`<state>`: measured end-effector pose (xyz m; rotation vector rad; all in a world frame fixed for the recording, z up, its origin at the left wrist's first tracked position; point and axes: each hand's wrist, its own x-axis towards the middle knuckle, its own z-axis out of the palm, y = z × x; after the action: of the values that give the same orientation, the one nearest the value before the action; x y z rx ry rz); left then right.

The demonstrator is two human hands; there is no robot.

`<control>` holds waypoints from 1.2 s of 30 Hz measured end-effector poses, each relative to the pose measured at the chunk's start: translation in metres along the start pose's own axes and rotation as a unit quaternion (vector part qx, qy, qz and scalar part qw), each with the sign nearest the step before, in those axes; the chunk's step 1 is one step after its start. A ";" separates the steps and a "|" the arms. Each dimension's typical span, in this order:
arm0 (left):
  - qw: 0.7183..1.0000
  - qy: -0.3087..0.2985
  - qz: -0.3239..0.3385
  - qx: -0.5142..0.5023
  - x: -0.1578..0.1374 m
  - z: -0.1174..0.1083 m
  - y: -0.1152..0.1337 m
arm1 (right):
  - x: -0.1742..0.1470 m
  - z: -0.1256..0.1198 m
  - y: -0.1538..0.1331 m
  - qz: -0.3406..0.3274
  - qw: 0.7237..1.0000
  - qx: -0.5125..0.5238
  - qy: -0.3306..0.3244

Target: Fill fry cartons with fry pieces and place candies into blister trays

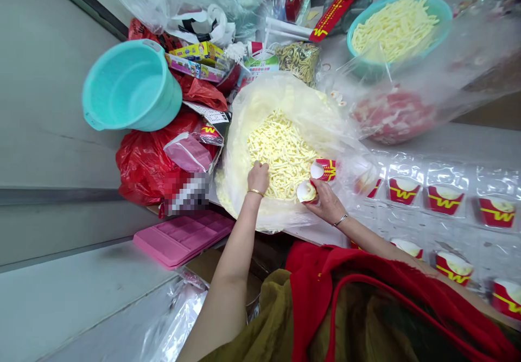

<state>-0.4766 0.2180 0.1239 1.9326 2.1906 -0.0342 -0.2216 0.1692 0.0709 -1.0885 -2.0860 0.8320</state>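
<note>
A large clear plastic bag (240, 134) lies opened out, full of small pale yellow fry-shaped sticks (285, 150). My left hand (258, 177) is at the left side of the pile, its fingers curled together; whatever is in them is hidden. At the lower right of the pile, my right hand (325, 202) grips a small red fries carton (307, 192), tilted with its white opening toward the sticks. Some yellow shows inside that carton. Just above it, a second red carton (325, 170) with a yellow zigzag lies on its side in the bag, its white opening facing left.
On the right, clear plastic packaging (423, 223) holds several red cartons (445, 198). A turquoise basin (358, 36) of yellow sticks stands at the back right, beside a bag of pink pieces (399, 112). Left are an empty turquoise bucket (130, 85), red bags (142, 161) and a pink tray (183, 237).
</note>
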 end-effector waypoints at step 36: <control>0.980 0.044 -0.121 -0.152 0.016 0.014 0.027 | 0.014 0.004 -0.007 0.056 0.998 0.007 0.041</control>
<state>-0.4499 0.2347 0.1107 1.5268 2.3152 0.3319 -0.2340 0.1777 0.0771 -1.2201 -1.9637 0.8386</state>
